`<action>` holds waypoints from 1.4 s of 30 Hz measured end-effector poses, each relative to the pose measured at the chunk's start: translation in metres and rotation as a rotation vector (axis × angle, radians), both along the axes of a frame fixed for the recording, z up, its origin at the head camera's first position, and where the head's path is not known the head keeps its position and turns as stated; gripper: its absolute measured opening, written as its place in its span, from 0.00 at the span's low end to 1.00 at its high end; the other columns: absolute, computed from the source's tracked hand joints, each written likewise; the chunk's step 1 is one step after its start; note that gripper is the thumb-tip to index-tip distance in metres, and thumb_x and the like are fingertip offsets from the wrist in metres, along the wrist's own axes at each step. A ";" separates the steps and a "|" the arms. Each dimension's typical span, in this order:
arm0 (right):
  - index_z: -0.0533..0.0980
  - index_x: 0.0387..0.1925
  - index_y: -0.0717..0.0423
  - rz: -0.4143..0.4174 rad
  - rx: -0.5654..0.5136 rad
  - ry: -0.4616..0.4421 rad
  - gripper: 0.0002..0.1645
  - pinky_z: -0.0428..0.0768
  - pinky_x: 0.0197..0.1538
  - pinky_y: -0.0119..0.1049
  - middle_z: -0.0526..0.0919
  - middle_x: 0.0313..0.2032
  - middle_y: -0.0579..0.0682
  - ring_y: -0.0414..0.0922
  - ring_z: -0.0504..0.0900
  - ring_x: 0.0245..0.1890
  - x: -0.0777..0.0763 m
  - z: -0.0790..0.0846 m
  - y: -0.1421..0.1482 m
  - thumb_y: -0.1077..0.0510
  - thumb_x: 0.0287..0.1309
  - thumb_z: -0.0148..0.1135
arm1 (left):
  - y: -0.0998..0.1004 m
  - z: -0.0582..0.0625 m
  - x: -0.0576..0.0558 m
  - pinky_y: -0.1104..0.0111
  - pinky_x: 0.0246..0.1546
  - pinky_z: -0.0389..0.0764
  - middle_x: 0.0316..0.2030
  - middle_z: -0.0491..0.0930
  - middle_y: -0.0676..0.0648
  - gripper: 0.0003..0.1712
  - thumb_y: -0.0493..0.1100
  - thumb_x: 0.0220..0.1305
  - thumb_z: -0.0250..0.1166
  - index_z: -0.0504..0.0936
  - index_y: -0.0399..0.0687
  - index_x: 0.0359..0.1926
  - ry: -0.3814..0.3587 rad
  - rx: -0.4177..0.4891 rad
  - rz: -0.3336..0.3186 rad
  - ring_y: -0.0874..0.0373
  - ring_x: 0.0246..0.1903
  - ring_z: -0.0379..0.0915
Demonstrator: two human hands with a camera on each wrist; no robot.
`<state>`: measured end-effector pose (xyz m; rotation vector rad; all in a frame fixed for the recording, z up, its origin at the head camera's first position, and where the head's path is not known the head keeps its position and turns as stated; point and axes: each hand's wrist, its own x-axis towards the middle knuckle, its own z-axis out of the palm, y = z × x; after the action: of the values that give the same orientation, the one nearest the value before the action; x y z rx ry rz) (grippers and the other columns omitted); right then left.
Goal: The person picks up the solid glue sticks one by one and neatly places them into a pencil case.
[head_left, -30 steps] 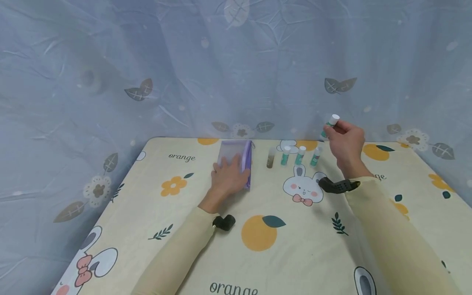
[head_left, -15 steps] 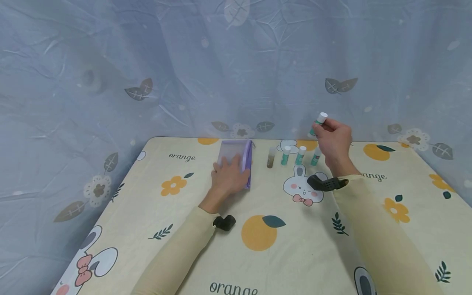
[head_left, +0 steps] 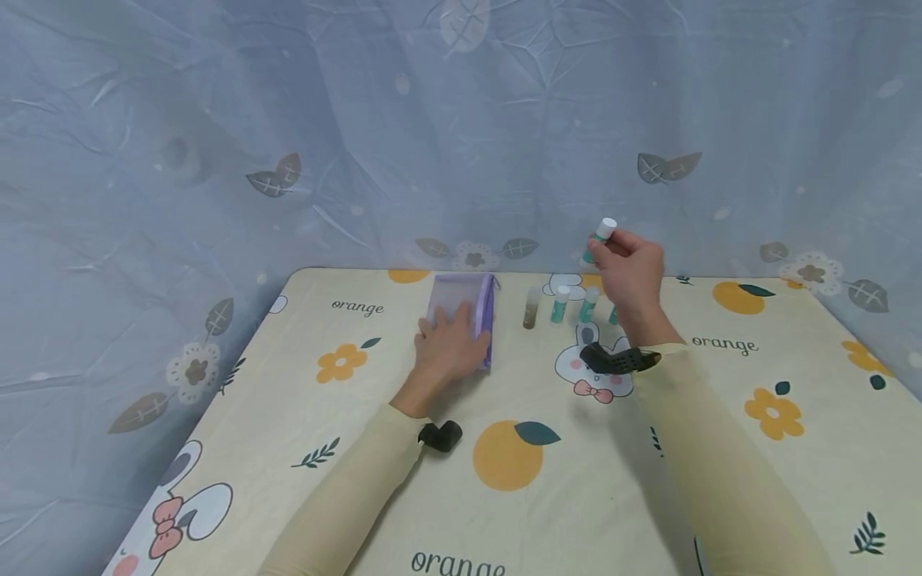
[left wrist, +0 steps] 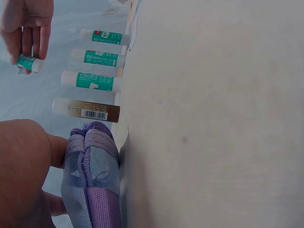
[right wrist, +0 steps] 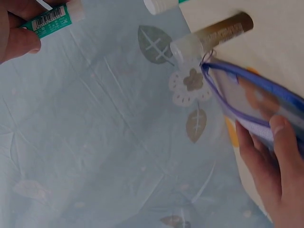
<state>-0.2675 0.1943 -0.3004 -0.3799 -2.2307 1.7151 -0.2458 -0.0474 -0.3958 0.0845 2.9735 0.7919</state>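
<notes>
My right hand [head_left: 634, 276] pinches a green-labelled glue stick [head_left: 603, 231], white cap up and tilted, in the air above the far edge of the table. Below it stand several upright sticks in a row: a brown one with a clear cap [head_left: 530, 310] and green-and-white glue sticks [head_left: 559, 306]. The rightmost is partly hidden behind my right hand. To the left of the row lies a purple mesh zip pouch [head_left: 461, 290]. My left hand [head_left: 448, 350] rests on it with spread fingers. In the right wrist view the pouch's zipped side [right wrist: 237, 114] faces the brown stick.
A patterned cream tablecloth [head_left: 374, 488] covers the table. Behind the table's far edge hangs a blue-grey curtain [head_left: 432, 144], close to the raised glue stick. Both wrists wear black camera mounts [head_left: 441, 437].
My right hand has moved left with the glue stick, toward the upright row, and now covers part of the rightmost stick. My left hand has stayed on the pouch.
</notes>
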 end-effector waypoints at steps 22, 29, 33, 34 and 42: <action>0.77 0.71 0.51 0.094 -0.109 0.079 0.27 0.76 0.73 0.39 0.83 0.67 0.51 0.46 0.80 0.69 0.004 -0.001 -0.032 0.52 0.75 0.64 | 0.000 0.001 0.000 0.35 0.72 0.60 0.80 0.53 0.27 0.43 0.61 0.78 0.51 0.52 0.53 0.85 -0.006 -0.017 0.001 0.24 0.72 0.55; 0.78 0.70 0.51 0.110 -0.125 0.083 0.25 0.77 0.72 0.40 0.84 0.66 0.50 0.46 0.80 0.68 0.004 -0.004 -0.043 0.52 0.75 0.64 | -0.001 0.000 0.000 0.35 0.70 0.62 0.78 0.56 0.27 0.42 0.60 0.77 0.51 0.54 0.52 0.84 0.010 0.001 -0.005 0.23 0.71 0.57; 0.79 0.69 0.51 0.139 -0.127 0.077 0.24 0.78 0.71 0.40 0.85 0.65 0.49 0.45 0.80 0.68 0.004 -0.007 -0.053 0.52 0.75 0.64 | -0.003 -0.001 0.002 0.36 0.68 0.64 0.76 0.59 0.27 0.41 0.60 0.78 0.51 0.55 0.53 0.84 0.012 -0.027 0.006 0.24 0.69 0.59; 0.79 0.69 0.51 0.148 -0.134 0.078 0.25 0.78 0.72 0.41 0.85 0.65 0.50 0.45 0.80 0.69 0.004 -0.007 -0.056 0.52 0.75 0.64 | -0.003 -0.001 0.002 0.36 0.68 0.64 0.75 0.60 0.27 0.41 0.61 0.78 0.52 0.55 0.53 0.84 0.015 -0.035 0.010 0.24 0.68 0.59; 0.81 0.66 0.53 0.159 -0.159 0.136 0.22 0.77 0.73 0.42 0.87 0.63 0.52 0.45 0.80 0.68 0.006 -0.008 -0.070 0.55 0.73 0.66 | -0.001 -0.004 -0.002 0.36 0.68 0.66 0.75 0.60 0.27 0.41 0.61 0.77 0.52 0.56 0.53 0.83 0.033 -0.018 -0.001 0.24 0.68 0.60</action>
<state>-0.2619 0.1246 -0.3088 -0.1180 -2.0834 1.9444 -0.2481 -0.0485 -0.3995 0.0997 3.0105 0.7715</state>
